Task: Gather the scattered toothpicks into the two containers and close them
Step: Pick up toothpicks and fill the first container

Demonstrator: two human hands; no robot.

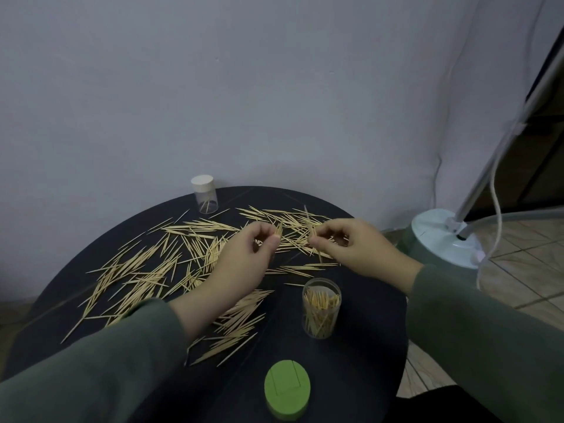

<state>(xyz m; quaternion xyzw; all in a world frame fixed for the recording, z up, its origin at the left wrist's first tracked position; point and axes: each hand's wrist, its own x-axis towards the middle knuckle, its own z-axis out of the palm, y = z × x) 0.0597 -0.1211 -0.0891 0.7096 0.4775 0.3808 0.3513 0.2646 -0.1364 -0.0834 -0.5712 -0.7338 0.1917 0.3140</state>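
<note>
Head camera: your left hand (pixel 244 257) pinches a small bundle of toothpicks (pixel 278 231) between thumb and curled fingers; your right hand (pixel 354 248) pinches a few more, one standing upright. Both hover above the scattered toothpicks (pixel 146 270) on the round black table (pixel 360 361). Open clear container (pixel 321 308), partly filled, stands near your right wrist. Green lid (pixel 287 392) lies at the near edge. White-capped container (pixel 204 193) stands at the far edge, nearly empty.
</note>
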